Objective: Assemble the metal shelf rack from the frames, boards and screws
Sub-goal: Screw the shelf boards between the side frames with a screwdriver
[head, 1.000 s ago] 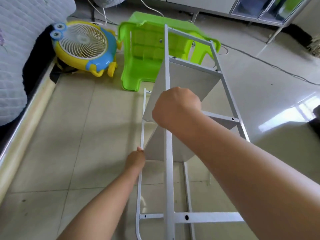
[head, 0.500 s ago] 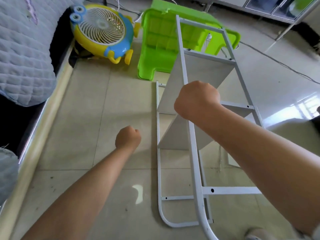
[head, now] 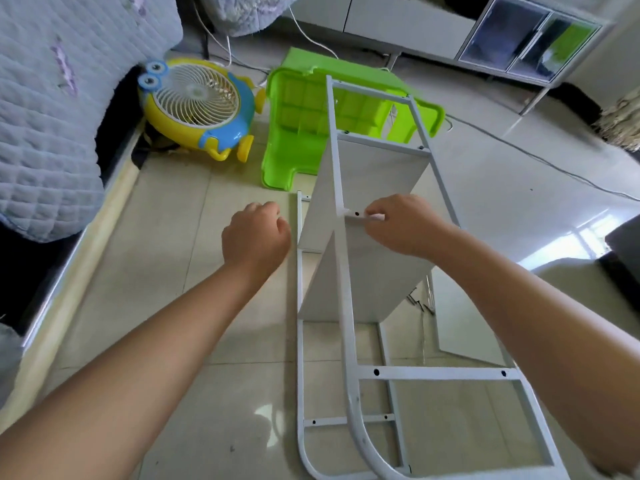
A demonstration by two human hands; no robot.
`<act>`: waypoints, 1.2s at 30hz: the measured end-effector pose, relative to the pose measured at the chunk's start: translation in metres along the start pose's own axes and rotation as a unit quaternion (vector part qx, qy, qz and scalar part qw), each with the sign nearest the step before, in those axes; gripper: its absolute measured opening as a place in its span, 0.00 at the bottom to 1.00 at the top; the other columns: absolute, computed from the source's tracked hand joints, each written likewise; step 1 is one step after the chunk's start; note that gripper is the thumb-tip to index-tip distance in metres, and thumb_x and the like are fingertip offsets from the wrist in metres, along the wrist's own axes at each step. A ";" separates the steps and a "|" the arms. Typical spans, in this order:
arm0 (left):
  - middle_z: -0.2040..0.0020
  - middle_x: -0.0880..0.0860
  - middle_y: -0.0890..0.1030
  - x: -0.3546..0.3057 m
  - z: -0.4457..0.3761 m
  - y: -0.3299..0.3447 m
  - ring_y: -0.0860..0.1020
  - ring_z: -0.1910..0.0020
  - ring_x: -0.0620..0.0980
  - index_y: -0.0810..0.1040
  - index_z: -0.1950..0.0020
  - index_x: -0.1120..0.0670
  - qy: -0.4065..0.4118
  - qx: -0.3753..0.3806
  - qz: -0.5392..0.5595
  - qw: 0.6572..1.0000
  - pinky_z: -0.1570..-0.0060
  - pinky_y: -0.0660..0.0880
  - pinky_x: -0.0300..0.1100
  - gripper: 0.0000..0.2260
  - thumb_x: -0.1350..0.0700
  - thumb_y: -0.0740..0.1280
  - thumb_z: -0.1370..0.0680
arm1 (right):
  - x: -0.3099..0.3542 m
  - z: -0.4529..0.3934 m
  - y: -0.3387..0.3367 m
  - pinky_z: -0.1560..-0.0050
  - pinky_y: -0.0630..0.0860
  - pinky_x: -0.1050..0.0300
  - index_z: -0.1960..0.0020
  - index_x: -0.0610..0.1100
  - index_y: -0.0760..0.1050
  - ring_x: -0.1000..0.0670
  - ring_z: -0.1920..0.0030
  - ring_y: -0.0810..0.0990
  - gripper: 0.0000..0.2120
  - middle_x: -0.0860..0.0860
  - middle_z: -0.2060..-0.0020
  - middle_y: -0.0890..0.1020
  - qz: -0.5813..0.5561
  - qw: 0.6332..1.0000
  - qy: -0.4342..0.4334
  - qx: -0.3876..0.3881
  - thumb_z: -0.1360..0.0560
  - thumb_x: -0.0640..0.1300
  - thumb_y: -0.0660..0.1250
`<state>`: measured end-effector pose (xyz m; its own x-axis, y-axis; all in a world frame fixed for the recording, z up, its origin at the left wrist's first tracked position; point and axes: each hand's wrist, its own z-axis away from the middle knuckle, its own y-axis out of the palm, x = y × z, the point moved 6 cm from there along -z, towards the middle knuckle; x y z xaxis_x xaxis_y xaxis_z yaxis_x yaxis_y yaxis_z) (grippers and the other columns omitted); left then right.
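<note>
The half-built white metal shelf rack (head: 349,306) lies on its side on the tiled floor (head: 166,271) — light, stiff, slick tubing. Right hand (head: 398,226) pinches its crossbar (head: 360,216), perhaps a screw; left hand (head: 256,237) hovers curled, empty — best held by the rails.

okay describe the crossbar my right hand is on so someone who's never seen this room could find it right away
Start at the white metal rack lying on the tiled floor in front of the green plastic stool. On its upper side frame, three crossbars run like ladder rungs. Yours is the middle crossbar, where the right hand rests, with a dark screw hole just left of the fingers; a grey board hangs below it.
</note>
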<state>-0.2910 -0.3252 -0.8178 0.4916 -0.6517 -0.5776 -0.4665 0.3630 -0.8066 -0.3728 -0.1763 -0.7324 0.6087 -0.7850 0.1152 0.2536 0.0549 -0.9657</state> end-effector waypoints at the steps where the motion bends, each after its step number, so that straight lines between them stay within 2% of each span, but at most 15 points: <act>1: 0.45 0.61 0.77 -0.008 0.001 -0.006 0.74 0.45 0.61 0.77 0.44 0.60 0.024 -0.020 0.000 1.000 0.48 0.71 0.49 0.20 0.53 0.51 0.25 | -0.007 0.001 -0.001 0.58 0.68 0.57 0.60 0.49 0.76 0.41 0.48 0.73 0.10 0.50 0.60 0.78 -0.001 1.000 -0.001 -0.002 0.26 0.42 0.58; 4: 0.45 0.60 0.79 -0.041 0.006 -0.023 0.76 0.46 0.61 0.79 0.44 0.60 0.125 -0.072 0.033 0.989 0.48 0.72 0.50 0.26 0.48 0.48 0.28 | -0.025 0.001 -0.005 0.48 0.71 0.57 0.42 0.47 0.77 0.43 0.41 0.73 0.15 0.47 0.44 0.79 0.047 0.999 -0.012 -0.022 0.27 0.41 0.60; 7: 0.48 0.59 0.81 -0.068 0.012 -0.032 0.78 0.49 0.60 0.82 0.49 0.60 0.200 -0.074 0.055 0.975 0.49 0.73 0.45 0.24 0.48 0.53 0.28 | -0.034 -0.001 -0.006 0.47 0.70 0.58 0.43 0.48 0.77 0.44 0.40 0.73 0.14 0.47 0.45 0.78 0.075 0.995 -0.050 -0.051 0.26 0.43 0.61; 9: 0.52 0.58 0.83 -0.086 0.016 -0.031 0.80 0.52 0.60 0.84 0.53 0.60 0.269 -0.047 0.017 0.962 0.50 0.73 0.41 0.21 0.47 0.58 0.29 | -0.038 -0.001 -0.006 0.46 0.66 0.59 0.44 0.48 0.78 0.45 0.39 0.71 0.12 0.47 0.48 0.75 0.074 0.992 -0.086 -0.054 0.26 0.46 0.62; 12: 0.61 0.54 0.84 -0.105 0.022 -0.023 0.81 0.59 0.58 0.85 0.62 0.57 0.361 -0.002 -0.081 0.929 0.56 0.77 0.49 0.16 0.46 0.65 0.33 | -0.047 -0.001 -0.005 0.41 0.63 0.57 0.42 0.50 0.77 0.48 0.38 0.68 0.14 0.50 0.44 0.74 0.064 0.990 -0.113 -0.052 0.27 0.50 0.65; 13: 0.63 0.53 0.84 -0.109 0.023 -0.022 0.81 0.61 0.58 0.84 0.64 0.57 0.371 0.007 -0.095 0.924 0.58 0.78 0.48 0.13 0.48 0.68 0.35 | -0.049 0.000 -0.004 0.40 0.62 0.56 0.42 0.50 0.77 0.49 0.38 0.69 0.14 0.51 0.43 0.75 0.062 0.990 -0.118 -0.053 0.26 0.50 0.65; 15: 0.61 0.53 0.83 -0.117 0.024 -0.019 0.81 0.58 0.58 0.84 0.62 0.57 0.360 0.045 -0.123 0.924 0.54 0.76 0.45 0.09 0.53 0.68 0.34 | -0.055 0.002 -0.004 0.40 0.60 0.57 0.42 0.51 0.76 0.51 0.38 0.71 0.13 0.53 0.44 0.76 0.051 0.988 -0.128 -0.064 0.26 0.49 0.64; 18: 0.45 0.52 0.79 -0.121 0.023 -0.004 0.72 0.40 0.54 0.80 0.45 0.53 0.321 0.100 -0.204 0.920 0.34 0.56 0.43 0.11 0.55 0.61 0.22 | -0.066 0.005 -0.003 0.38 0.58 0.57 0.43 0.51 0.77 0.51 0.39 0.71 0.13 0.53 0.46 0.77 0.045 0.987 -0.127 -0.086 0.26 0.48 0.64; 20: 0.45 0.51 0.77 -0.121 0.021 -0.001 0.70 0.38 0.50 0.77 0.43 0.51 0.299 0.111 -0.233 0.919 0.31 0.49 0.42 0.11 0.55 0.59 0.21 | -0.075 0.006 -0.004 0.38 0.58 0.56 0.45 0.51 0.78 0.50 0.40 0.70 0.12 0.52 0.47 0.78 0.045 0.987 -0.119 -0.097 0.27 0.47 0.64; 24: 0.51 0.51 0.77 -0.122 0.022 -0.001 0.71 0.43 0.51 0.77 0.50 0.50 0.286 0.134 -0.237 0.919 0.35 0.55 0.41 0.07 0.56 0.60 0.22 | -0.092 0.008 -0.005 0.39 0.57 0.56 0.45 0.51 0.78 0.51 0.39 0.68 0.12 0.54 0.49 0.79 0.040 0.988 -0.116 -0.090 0.28 0.50 0.66; 26: 0.56 0.51 0.75 -0.124 0.023 -0.003 0.72 0.47 0.52 0.75 0.56 0.51 0.293 0.136 -0.236 0.917 0.42 0.59 0.41 0.05 0.56 0.60 0.22 | -0.095 0.007 -0.005 0.40 0.57 0.56 0.44 0.51 0.78 0.51 0.39 0.66 0.13 0.55 0.48 0.79 0.042 0.989 -0.122 -0.077 0.27 0.51 0.66; 28: 0.59 0.51 0.75 -0.125 0.024 -0.004 0.73 0.49 0.53 0.75 0.57 0.54 0.294 0.143 -0.235 0.915 0.51 0.59 0.40 0.05 0.57 0.61 0.23 | -0.096 0.005 -0.003 0.41 0.58 0.57 0.44 0.50 0.78 0.51 0.39 0.65 0.14 0.55 0.49 0.79 0.033 0.989 -0.132 -0.064 0.28 0.52 0.67; 30: 0.60 0.51 0.73 -0.125 0.023 -0.004 0.72 0.50 0.54 0.75 0.58 0.55 0.291 0.150 -0.238 0.914 0.54 0.58 0.40 0.06 0.57 0.61 0.23 | -0.095 0.004 -0.003 0.41 0.60 0.57 0.46 0.48 0.79 0.50 0.40 0.65 0.13 0.54 0.50 0.80 0.015 0.987 -0.146 -0.059 0.28 0.50 0.68; 32: 0.59 0.51 0.73 -0.128 0.026 -0.006 0.72 0.48 0.53 0.75 0.58 0.53 0.286 0.151 -0.234 0.917 0.56 0.60 0.40 0.05 0.57 0.61 0.23 | -0.096 0.006 -0.004 0.41 0.64 0.57 0.47 0.45 0.79 0.49 0.41 0.67 0.12 0.51 0.51 0.80 0.003 0.985 -0.167 -0.053 0.28 0.48 0.68; 36: 0.49 0.52 0.76 -0.131 0.034 -0.006 0.71 0.43 0.52 0.76 0.50 0.55 0.268 0.134 -0.271 0.915 0.53 0.67 0.40 0.08 0.57 0.58 0.23 | -0.108 0.016 -0.012 0.44 0.66 0.59 0.49 0.44 0.81 0.51 0.46 0.67 0.12 0.51 0.55 0.77 0.012 0.979 -0.195 -0.065 0.30 0.48 0.71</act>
<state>-0.3272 -0.2194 -0.7422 0.1330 -0.9911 0.0022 -0.0284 -0.0060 -0.9996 -0.4297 -0.0827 -0.7294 0.8605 -0.4874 0.1481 0.1539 -0.0283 -0.9877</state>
